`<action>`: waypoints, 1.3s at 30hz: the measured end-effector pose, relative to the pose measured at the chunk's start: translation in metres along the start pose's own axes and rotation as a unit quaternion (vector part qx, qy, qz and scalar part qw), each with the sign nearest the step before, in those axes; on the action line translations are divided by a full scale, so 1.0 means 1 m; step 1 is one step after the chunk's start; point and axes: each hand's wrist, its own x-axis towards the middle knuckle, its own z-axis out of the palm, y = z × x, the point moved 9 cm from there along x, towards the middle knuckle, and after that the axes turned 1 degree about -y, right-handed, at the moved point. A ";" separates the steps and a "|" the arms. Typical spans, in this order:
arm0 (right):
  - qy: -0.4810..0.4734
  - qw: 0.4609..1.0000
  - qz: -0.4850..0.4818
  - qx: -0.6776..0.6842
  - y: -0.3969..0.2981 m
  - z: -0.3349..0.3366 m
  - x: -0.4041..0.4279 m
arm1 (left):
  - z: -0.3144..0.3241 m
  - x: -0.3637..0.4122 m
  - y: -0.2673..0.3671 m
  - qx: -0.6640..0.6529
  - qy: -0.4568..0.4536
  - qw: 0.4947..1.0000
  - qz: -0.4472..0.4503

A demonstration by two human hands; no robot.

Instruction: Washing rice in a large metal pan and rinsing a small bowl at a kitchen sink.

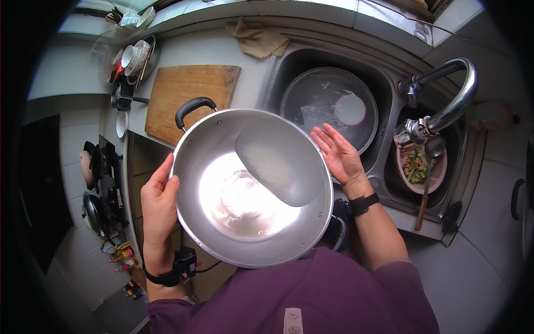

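Note:
A wide stainless steel pot [208, 208] is tilted in front of my body, with cloudy water and pale grains [271, 167] gathered at its upper right side. My left hand [160, 196] grips the pot's left rim, thumb over the edge. Beside the right rim, my right hand [340, 156] is held palm up with its fingers apart; whether it touches the pot I cannot tell. One black handle [196, 107] points to the upper left. In the left sink basin, a large round basin [308, 83] holds water and a white round item [350, 109].
A wooden cutting board [190, 92] and stacked bowls [133, 60] are on the counter at left. A tan cloth [258, 39] lies behind the sink. A chrome faucet [469, 89] arches over the right basin, where a pink basket [440, 179] holds food scraps, with a ladle [424, 200] across it.

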 end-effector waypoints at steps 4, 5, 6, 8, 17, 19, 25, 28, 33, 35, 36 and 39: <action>0.003 1.000 -0.002 -0.002 -0.002 -0.002 0.000 | 0.004 0.002 0.004 0.002 -0.001 1.000 -0.001; -0.001 1.000 -0.001 -0.001 -0.002 -0.002 0.001 | 0.004 0.004 0.004 0.011 -0.001 1.000 0.004; -0.005 1.000 -0.001 0.001 -0.003 -0.003 0.001 | 0.004 0.005 0.004 0.019 -0.002 1.000 0.009; -0.009 1.000 0.000 0.004 -0.003 -0.004 0.001 | 0.005 0.006 0.007 0.028 0.000 1.000 0.010; 0.000 1.000 0.002 0.011 -0.004 -0.011 0.000 | 0.015 0.009 0.020 0.044 0.004 0.999 0.023; 0.000 1.000 0.000 0.012 -0.004 -0.013 0.000 | 0.018 0.010 0.023 0.046 0.001 0.999 0.024; 0.010 1.000 0.001 0.017 -0.005 -0.016 -0.002 | 0.025 0.013 0.031 0.065 -0.010 0.997 0.030; 0.006 1.000 0.000 0.016 -0.007 -0.020 -0.002 | 0.029 0.015 0.035 0.073 -0.014 0.997 0.027; 0.007 1.000 0.005 0.022 -0.006 -0.026 -0.002 | 0.036 0.019 0.040 0.090 -0.018 0.996 0.023; 0.006 1.000 0.006 0.021 -0.006 -0.027 -0.002 | 0.037 0.022 0.043 0.107 -0.020 0.994 0.027; 0.006 1.000 0.006 0.018 -0.006 -0.027 -0.002 | 0.038 0.023 0.045 0.124 -0.021 0.992 0.031; 0.014 1.000 0.009 0.019 -0.007 -0.028 -0.004 | 0.040 0.026 0.045 0.112 -0.023 0.993 0.033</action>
